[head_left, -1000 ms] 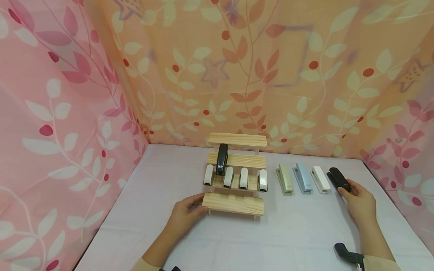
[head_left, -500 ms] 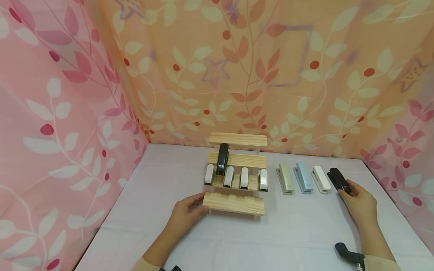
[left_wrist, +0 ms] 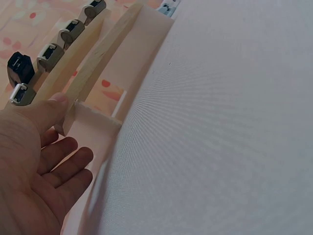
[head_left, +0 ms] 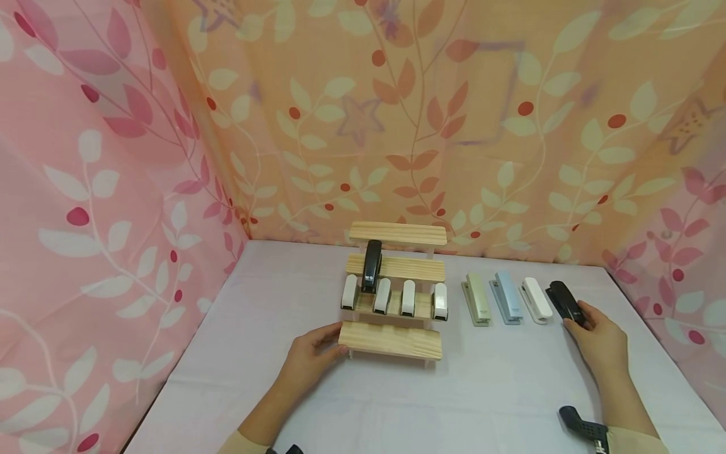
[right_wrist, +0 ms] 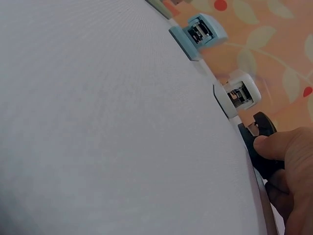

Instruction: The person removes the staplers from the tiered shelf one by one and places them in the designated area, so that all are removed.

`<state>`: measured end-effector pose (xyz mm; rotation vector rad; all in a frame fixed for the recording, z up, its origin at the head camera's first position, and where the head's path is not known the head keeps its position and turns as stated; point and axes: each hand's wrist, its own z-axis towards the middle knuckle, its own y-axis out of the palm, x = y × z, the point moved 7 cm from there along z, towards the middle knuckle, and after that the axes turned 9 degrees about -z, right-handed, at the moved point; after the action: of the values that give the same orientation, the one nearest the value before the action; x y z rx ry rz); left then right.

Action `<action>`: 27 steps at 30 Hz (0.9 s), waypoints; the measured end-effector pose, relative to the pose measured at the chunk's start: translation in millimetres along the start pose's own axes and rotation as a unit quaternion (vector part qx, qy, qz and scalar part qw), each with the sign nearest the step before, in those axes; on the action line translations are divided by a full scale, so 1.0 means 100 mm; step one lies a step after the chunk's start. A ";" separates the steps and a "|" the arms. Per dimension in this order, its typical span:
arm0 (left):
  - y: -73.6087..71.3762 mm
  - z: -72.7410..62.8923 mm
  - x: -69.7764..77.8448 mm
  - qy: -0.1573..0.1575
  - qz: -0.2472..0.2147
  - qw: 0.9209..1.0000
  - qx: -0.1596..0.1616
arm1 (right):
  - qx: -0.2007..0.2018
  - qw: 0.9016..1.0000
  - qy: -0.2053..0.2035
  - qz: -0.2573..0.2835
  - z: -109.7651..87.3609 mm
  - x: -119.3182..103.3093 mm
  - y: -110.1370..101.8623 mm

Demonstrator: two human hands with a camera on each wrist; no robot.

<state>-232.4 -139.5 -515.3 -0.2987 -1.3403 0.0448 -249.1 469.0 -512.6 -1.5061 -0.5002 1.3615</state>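
Note:
My left hand (head_left: 306,356) grips the left end of the lowest step of a tiered wooden display stand (head_left: 391,340). In the left wrist view its thumb (left_wrist: 58,98) lies against the board's end, while the other fingers are loosely curled beside the pale side support. At the far right of the row on the table, my right hand (head_left: 604,340) pinches the near end of a black stapler (head_left: 564,299). Its thumb (right_wrist: 261,143) is on the stapler's side in the right wrist view. Left of it lies a white stapler (head_left: 536,301).
A light blue stapler (head_left: 508,299) and a pale green stapler (head_left: 476,301) continue the row toward the stand. Several small white staplers (head_left: 382,296) stand on its second step, and a larger black stapler (head_left: 371,268) leans above them. Patterned curtains (head_left: 363,126) surround the table.
The right hand and the black stapler have shifted very slightly left. The left hand and the stand stay where they were.

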 end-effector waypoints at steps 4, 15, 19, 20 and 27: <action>0.00 0.00 0.00 -0.004 0.001 1.000 0.000 | -0.004 1.000 -0.003 -0.001 0.01 0.01 0.01; 0.01 0.01 -0.03 -0.008 0.000 1.000 0.002 | -0.004 1.000 0.000 0.016 0.01 0.01 -0.01; 0.01 0.01 -0.03 -0.009 0.007 1.000 0.003 | -0.006 1.000 0.001 0.031 0.00 -0.04 -0.06; 0.01 0.01 -0.03 -0.010 0.007 1.000 0.003 | -0.003 0.999 0.004 0.032 0.00 -0.05 -0.08; 0.00 0.00 0.01 -0.004 0.015 1.000 0.006 | 0.048 0.998 0.023 0.044 -0.03 -0.17 -0.31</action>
<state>-232.3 -139.3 -514.2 -0.3076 -1.3427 0.0792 -241.5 467.0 -477.9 -1.4918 -0.3382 1.3955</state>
